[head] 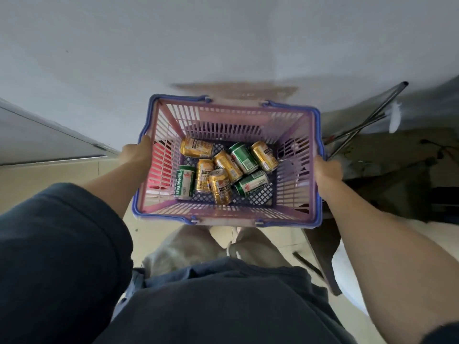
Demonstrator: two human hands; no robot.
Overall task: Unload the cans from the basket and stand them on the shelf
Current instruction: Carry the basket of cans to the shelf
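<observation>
I hold a pink slatted basket (238, 120) with a blue rim in front of me, above the floor. My left hand (135, 152) grips its left rim and my right hand (327, 170) grips its right rim. Several cans lie on their sides on the basket's blue bottom: gold cans such as one at the back left (196, 147) and one in the front middle (220, 186), and green cans, one at the left (185, 182) and one at the right (252, 182). No shelf shows in the frame.
A pale wall (223, 40) fills the upper half just beyond the basket. Metal rods (367, 120) lean at the right over dark clutter (397, 170). Beige floor tiles (49, 175) lie to the left. My legs and dark shirt (223, 306) fill the bottom.
</observation>
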